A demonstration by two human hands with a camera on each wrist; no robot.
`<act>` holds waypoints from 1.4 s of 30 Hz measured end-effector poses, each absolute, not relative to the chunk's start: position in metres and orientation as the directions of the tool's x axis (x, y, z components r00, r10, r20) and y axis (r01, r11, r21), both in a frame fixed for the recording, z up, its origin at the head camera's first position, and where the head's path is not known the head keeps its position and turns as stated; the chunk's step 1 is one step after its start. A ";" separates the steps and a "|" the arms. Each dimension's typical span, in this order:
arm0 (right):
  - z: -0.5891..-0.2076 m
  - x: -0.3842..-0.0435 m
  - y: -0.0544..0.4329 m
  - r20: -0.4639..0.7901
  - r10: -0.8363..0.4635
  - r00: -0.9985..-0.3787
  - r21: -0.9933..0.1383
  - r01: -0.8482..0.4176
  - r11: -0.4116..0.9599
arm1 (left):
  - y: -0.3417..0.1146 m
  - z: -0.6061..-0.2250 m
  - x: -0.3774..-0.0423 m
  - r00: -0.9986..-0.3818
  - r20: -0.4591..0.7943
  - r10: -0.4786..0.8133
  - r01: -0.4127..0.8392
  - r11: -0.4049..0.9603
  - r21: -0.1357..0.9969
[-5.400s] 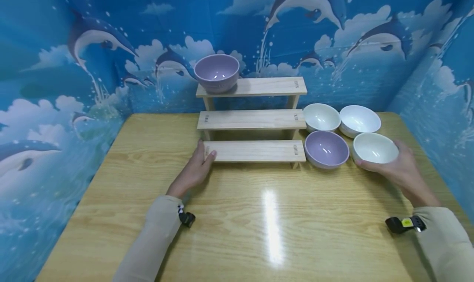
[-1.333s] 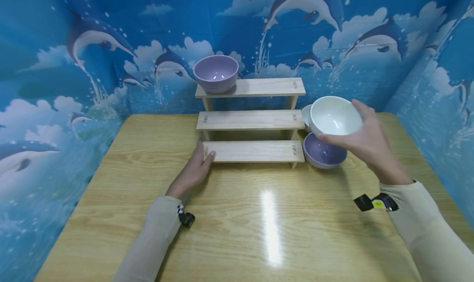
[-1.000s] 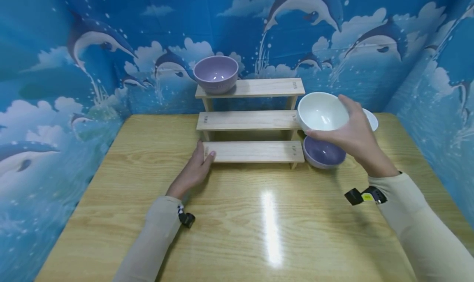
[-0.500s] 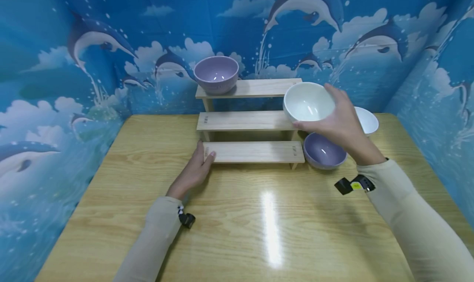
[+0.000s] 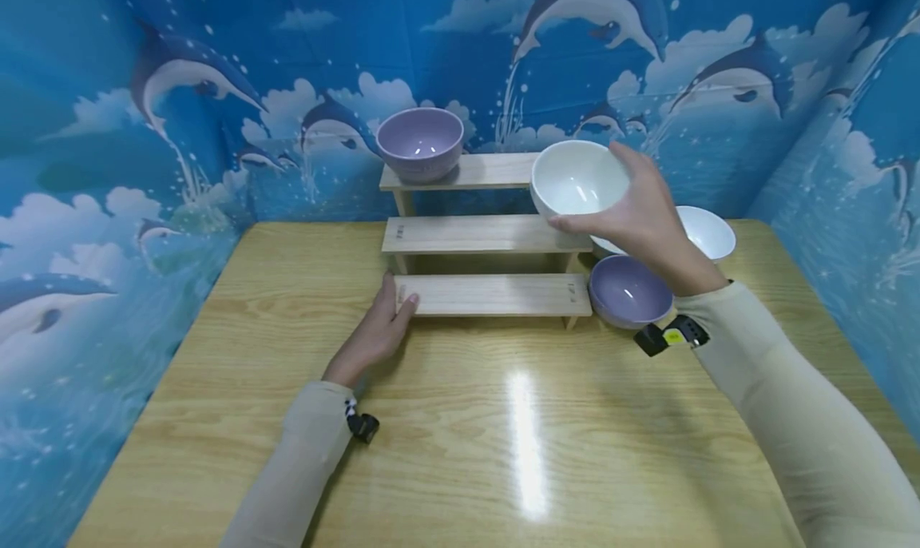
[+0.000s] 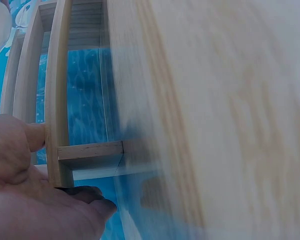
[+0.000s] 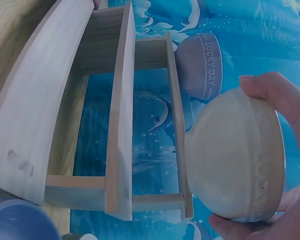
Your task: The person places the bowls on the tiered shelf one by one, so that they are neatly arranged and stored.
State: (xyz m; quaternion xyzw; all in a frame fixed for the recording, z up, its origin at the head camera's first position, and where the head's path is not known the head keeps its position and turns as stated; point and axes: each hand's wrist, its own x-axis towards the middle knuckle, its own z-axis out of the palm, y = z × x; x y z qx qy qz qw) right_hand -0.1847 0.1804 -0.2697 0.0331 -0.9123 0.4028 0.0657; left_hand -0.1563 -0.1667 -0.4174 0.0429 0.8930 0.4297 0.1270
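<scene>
My right hand [image 5: 650,212] grips a white bowl [image 5: 578,180] by its rim, thumb at the front and fingers behind. The bowl overlaps the right end of the top step of a three-step wooden stand [image 5: 489,296]. In the right wrist view, the foot of that bowl [image 7: 230,155] is right at the top board. My left hand [image 5: 374,328] pinches the left end of the lowest step, its thumb on top; the left wrist view shows thumb and fingers around the board [image 6: 57,100]. A purple bowl [image 5: 420,144] stands on the top step's left end.
Right of the stand, a second purple bowl [image 5: 631,292] sits on the wood-grain table [image 5: 446,444]. Behind it are a white bowl [image 5: 707,232] and another white one [image 5: 606,246], mostly hidden by my right hand. A dolphin-print backdrop [image 5: 323,45] encloses the back and sides.
My right hand has lifted the white bowl from the table's right side and carried it left and up to the top step. The left hand stays on the stand.
</scene>
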 end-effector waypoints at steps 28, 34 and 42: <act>-0.256 -0.228 0.156 0.088 -0.018 -0.996 -0.796 -0.081 0.599 | -0.167 -0.417 -0.157 -0.965 -0.188 0.183 -0.033 0.625 0.780; -0.255 -0.238 0.155 0.071 -0.012 -0.997 -0.802 -0.064 0.594 | -0.166 -0.417 -0.157 -0.964 -0.188 0.187 -0.030 0.628 0.777; -0.251 -0.249 0.152 0.047 0.004 -0.999 -0.787 -0.034 0.616 | -0.167 -0.417 -0.158 -0.964 -0.193 0.183 -0.035 0.631 0.775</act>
